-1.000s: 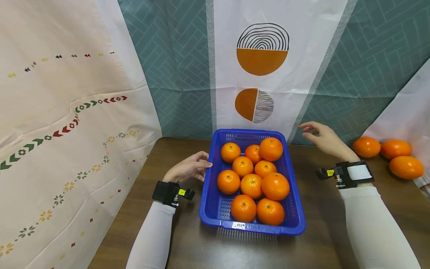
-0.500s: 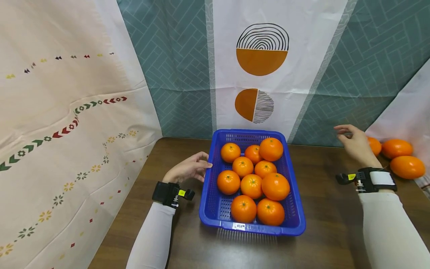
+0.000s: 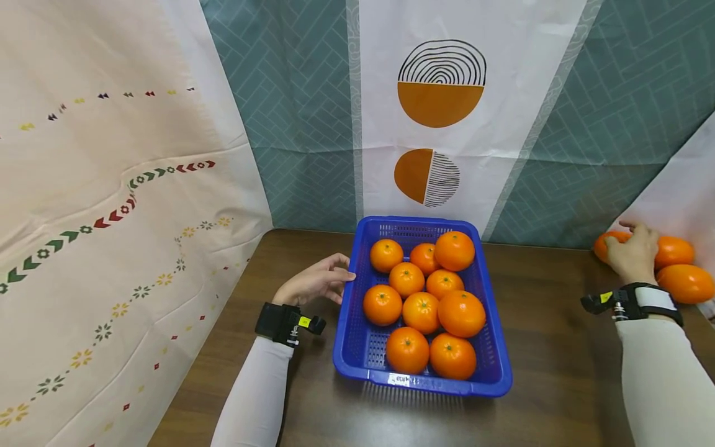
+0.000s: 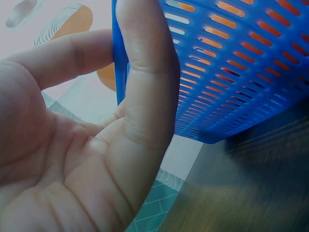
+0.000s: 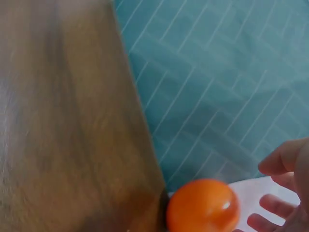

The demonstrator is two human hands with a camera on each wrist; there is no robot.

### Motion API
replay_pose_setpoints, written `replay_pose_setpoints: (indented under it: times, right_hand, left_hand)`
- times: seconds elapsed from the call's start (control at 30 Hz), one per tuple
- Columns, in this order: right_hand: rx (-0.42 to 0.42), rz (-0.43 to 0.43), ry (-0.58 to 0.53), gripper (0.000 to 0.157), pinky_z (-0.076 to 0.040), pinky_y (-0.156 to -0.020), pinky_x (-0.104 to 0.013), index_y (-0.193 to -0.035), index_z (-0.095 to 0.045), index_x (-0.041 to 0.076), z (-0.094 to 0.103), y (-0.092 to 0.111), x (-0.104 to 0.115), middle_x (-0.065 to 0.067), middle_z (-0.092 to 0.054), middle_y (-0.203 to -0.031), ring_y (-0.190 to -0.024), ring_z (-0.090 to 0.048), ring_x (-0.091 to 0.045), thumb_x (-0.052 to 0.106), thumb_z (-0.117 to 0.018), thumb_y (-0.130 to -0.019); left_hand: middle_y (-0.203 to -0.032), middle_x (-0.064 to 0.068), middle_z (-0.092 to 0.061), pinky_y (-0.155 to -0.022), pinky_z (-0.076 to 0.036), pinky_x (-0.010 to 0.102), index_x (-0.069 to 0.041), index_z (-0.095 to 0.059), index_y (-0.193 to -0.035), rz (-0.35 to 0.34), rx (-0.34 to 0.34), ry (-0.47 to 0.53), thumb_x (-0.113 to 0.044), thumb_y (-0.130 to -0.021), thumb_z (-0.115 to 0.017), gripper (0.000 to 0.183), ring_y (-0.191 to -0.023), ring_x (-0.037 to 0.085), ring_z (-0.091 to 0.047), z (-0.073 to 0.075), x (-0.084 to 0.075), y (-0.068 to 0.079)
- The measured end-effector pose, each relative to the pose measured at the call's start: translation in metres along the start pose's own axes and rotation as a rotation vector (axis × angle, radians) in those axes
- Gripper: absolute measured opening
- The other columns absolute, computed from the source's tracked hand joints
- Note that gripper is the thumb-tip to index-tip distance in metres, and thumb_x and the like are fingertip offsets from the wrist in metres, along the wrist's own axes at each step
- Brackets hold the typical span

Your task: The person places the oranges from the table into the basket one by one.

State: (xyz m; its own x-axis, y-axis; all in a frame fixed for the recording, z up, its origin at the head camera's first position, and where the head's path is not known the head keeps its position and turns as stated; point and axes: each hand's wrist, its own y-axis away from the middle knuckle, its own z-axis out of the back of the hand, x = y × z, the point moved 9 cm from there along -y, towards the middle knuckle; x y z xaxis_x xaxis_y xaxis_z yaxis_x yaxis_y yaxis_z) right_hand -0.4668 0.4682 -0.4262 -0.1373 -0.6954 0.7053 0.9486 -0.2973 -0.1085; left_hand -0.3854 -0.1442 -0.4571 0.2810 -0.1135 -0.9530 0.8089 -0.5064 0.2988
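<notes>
A blue plastic basket [image 3: 346,335] with slotted walls stands on the table and holds several oranges [image 3: 407,351]. At its left side my left hand [image 3: 318,279] pinches the rim; in the left wrist view the thumb and fingers of the left hand [image 4: 140,96] lie on both sides of the basket's edge [image 4: 120,58]. Far to the right, my right hand [image 3: 634,254] is over a group of loose oranges [image 3: 686,284], fingers loosely bent. The right wrist view shows one orange [image 5: 203,205] beside the right hand [image 5: 289,188], with a gap between them.
The dark wooden table [image 3: 547,347] meets a teal and white patterned cloth [image 3: 603,186] along its back edge. A cream cloth [image 3: 139,248] hangs at the left. Another white cloth [image 3: 692,186] hangs behind the loose oranges.
My right hand has moved right, from beside the basket's back right corner to the loose oranges. The left hand stays at the basket's rim. The head view has shifted slightly.
</notes>
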Motion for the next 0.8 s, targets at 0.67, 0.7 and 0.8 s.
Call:
replay_pose_setpoints:
  times: [0.67, 0.7, 0.8]
  right_hand:
    - [0.042, -0.065, 0.138, 0.072, -0.026, -0.105, -0.076, -0.15, -0.014, -0.019, -0.009, -0.002, -0.054, -0.051, -0.014, -0.142, -0.125, -0.022, -0.07, 0.024, -0.051, -0.105]
    - [0.042, -0.079, 0.117, 0.074, -0.028, -0.103, -0.075, -0.149, -0.013, -0.019, -0.01, -0.002, -0.054, -0.051, -0.015, -0.14, -0.124, -0.024, -0.069, 0.026, -0.053, -0.105]
    - [0.064, -0.1, 0.066, 0.08, -0.03, -0.102, -0.073, -0.15, -0.009, -0.015, -0.012, -0.004, -0.054, -0.05, -0.018, -0.138, -0.119, -0.029, -0.067, 0.027, -0.057, -0.102]
  left_hand:
    - [-0.095, 0.011, -0.068, -0.07, -0.064, 0.033, -0.005, -0.043, -0.13, -0.013, 0.011, -0.014, -0.01, -0.105, -0.056, 0.028, -0.075, 0.021, -0.069, -0.004, -0.002, 0.003]
    - [-0.095, 0.011, -0.068, -0.07, -0.064, 0.033, -0.005, -0.043, -0.13, -0.012, 0.009, -0.012, -0.01, -0.105, -0.057, 0.028, -0.075, 0.021, -0.069, -0.003, -0.002, 0.003]
    - [-0.095, 0.011, -0.069, -0.069, -0.064, 0.033, -0.005, -0.043, -0.129, -0.012, 0.003, -0.007, -0.01, -0.105, -0.057, 0.028, -0.074, 0.021, -0.069, -0.002, -0.003, 0.003]
